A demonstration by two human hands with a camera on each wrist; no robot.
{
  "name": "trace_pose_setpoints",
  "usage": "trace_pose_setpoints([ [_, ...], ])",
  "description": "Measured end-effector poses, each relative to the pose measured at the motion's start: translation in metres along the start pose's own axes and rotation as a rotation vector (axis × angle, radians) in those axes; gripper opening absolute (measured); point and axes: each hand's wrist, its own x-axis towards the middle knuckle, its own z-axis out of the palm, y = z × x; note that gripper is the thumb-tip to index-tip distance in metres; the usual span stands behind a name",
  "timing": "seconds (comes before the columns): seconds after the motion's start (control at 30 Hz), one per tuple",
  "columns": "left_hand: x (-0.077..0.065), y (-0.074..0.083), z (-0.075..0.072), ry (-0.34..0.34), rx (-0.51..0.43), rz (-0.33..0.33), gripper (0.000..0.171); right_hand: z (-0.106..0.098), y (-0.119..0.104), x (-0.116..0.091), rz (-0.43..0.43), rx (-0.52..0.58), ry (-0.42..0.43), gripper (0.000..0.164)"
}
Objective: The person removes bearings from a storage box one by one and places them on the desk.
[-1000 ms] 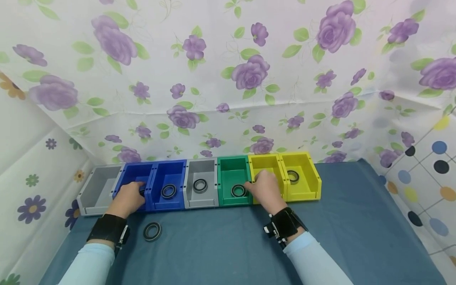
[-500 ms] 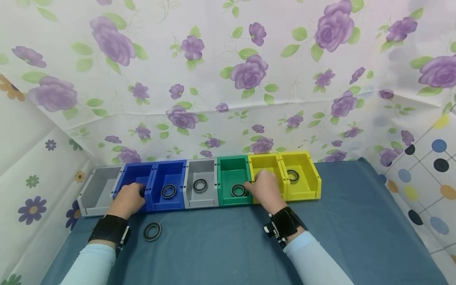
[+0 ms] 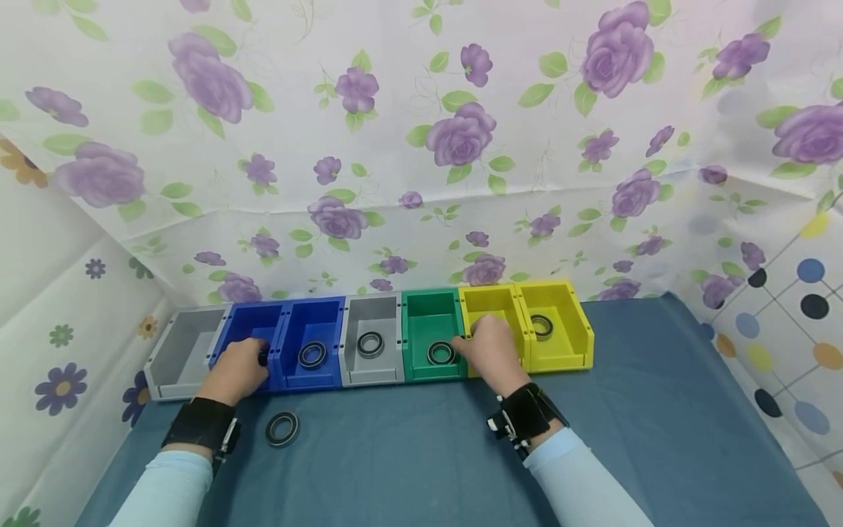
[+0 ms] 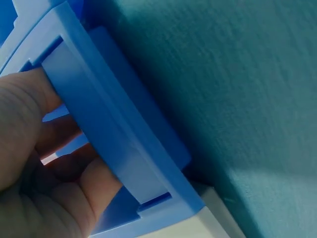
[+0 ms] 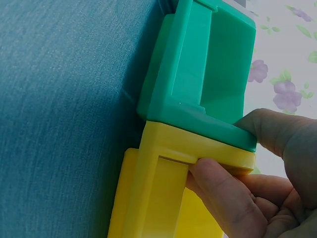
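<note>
One head-worn overview, two wrist close-ups.
Head cam: above and behind both hands, facing forward-down, far enough back for both sleeves (image 3: 163, 487), the whole seven-bin row (image 3: 370, 375) and the floral sheet (image 3: 395, 146) beyond the grips. Left wrist cam: tight on the left hand (image 4: 47, 148), tilted; blue storage bin (image 4: 106, 119) at the fingers, blue cloth (image 4: 237, 99) past it. Right wrist cam: equally tight on the right hand (image 5: 262, 183), turned sideways; green bin (image 5: 225, 64) above the grip, yellow bin (image 5: 166, 198) below, sheet behind. Head shares each hand and its bins with that wrist view; cloth shows in all three.
</note>
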Motion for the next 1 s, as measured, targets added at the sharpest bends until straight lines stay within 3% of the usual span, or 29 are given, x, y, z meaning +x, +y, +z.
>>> trace_pose_setpoints([
  [0.47, -0.005, -0.005, 0.007, 0.133, -0.030, 0.030, 0.041, -0.002, -0.001, -0.003, -0.018, -0.010, 0.004, 0.039],
  [1.0, -0.016, -0.008, 0.015, 0.395, -0.045, 0.092, 0.047, -0.001, -0.001, -0.002, -0.005, -0.005, -0.001, 0.037],
])
